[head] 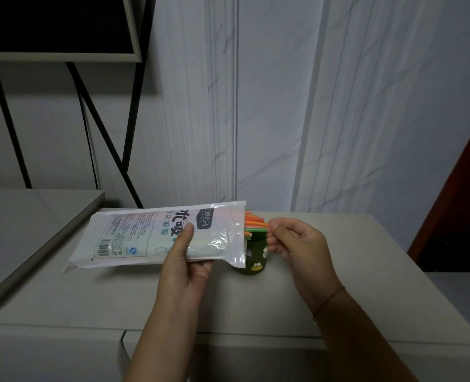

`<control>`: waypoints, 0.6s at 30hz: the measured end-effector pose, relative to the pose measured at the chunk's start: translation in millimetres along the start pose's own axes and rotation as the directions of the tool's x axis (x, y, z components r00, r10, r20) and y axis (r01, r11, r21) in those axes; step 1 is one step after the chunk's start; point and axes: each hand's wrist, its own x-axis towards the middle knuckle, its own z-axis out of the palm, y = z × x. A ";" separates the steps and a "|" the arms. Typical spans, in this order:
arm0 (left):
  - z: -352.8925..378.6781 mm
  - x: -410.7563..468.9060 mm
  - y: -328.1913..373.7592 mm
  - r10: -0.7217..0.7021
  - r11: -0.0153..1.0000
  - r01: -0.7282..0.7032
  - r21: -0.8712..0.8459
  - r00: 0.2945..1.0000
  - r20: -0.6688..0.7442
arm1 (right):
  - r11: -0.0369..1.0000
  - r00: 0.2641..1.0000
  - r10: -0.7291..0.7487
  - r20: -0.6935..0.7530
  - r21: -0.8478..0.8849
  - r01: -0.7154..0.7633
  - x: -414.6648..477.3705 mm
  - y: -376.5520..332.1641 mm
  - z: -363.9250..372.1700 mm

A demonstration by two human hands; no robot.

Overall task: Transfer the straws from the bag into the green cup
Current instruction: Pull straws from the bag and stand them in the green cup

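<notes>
Straws [253, 222], orange and green, poke out of the open right end of the bag [145, 235], and my right hand [294, 244] pinches their tips between thumb and fingers. My left hand [185, 263] grips the bag near its mouth, thumb on top and fingers underneath, holding it roughly level above the surface [338, 288]. For a clean pull, I judge I should draw the bundle straight out along the bag's length, then tip it upright over the green cup [251, 261], which stands just below the bag's mouth, partly hidden by it. The straws lie between my two hands, touching only the right; how many are inside the bag I cannot tell.
</notes>
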 end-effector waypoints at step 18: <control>-9.5 5.3 9.3 0.035 0.999 -0.036 -0.028 0.999 -0.041 | 0.928 0.996 0.081 0.026 0.362 -0.085 5.1 -1.1 6.6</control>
